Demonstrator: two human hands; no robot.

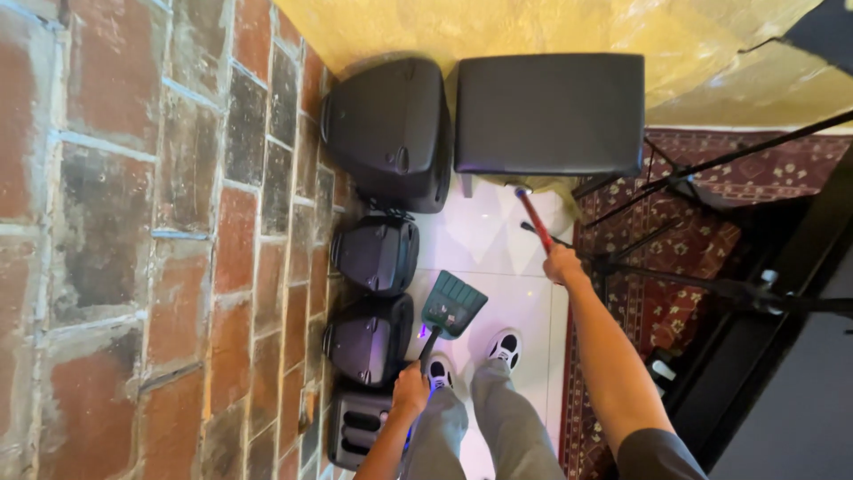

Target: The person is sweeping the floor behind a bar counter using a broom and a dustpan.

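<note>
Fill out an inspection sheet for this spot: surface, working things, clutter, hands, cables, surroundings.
Surface: glossy white tiled floor, patterned red rug alongside.
Working things: green plastic dustpan tilted near the shoes; red-handled broom reaching under the black box-shaped speaker.
Clutter: row of rounded black speakers against the wall.
Hands: left hand grips the dustpan handle; right hand grips the broom handle.
Cables: nothing seen.
Surroundings: brick wall, black stand legs over the rug, yellow wall.

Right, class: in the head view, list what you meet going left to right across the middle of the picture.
Brick wall → black speakers → green dustpan in the left hand → right hand on the red broom handle → patterned rug → black stand.
</note>
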